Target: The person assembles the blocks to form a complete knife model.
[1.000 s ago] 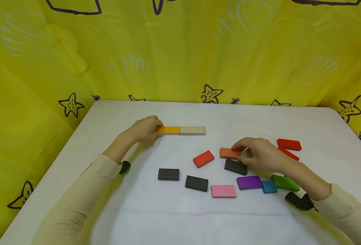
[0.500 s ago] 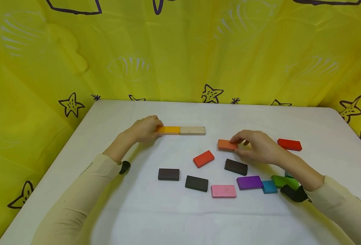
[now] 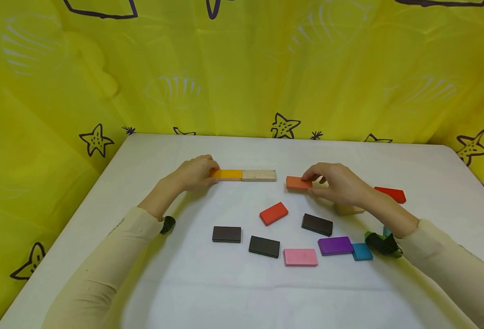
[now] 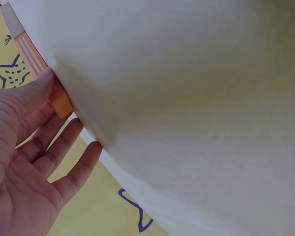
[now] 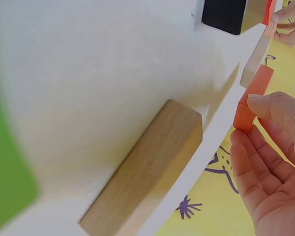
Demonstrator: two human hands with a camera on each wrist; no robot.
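My left hand (image 3: 197,173) pinches the left end of a yellow-orange block (image 3: 230,175), whose striped side shows in the left wrist view. A plain wooden block (image 3: 259,175) lies end to end against it on the right. My right hand (image 3: 336,185) pinches an orange block (image 3: 297,183) between thumb and fingers, just right of the plain block and a little nearer to me, with a gap between them. In the right wrist view this orange block (image 5: 254,101) looks raised off the table. Its right end is hidden by my fingers.
Nearer to me lie a red block (image 3: 274,213), several black blocks (image 3: 227,234), a pink (image 3: 301,257), a purple (image 3: 335,246) and a blue one (image 3: 362,252). Another wooden block (image 3: 350,210) sits under my right wrist. A green block (image 3: 396,250) is partly hidden. Yellow curtain (image 3: 242,68) borders the white table.
My right hand has carried the orange block away from beside a black block, leftward and farther back toward the row. The left hand has stayed put.
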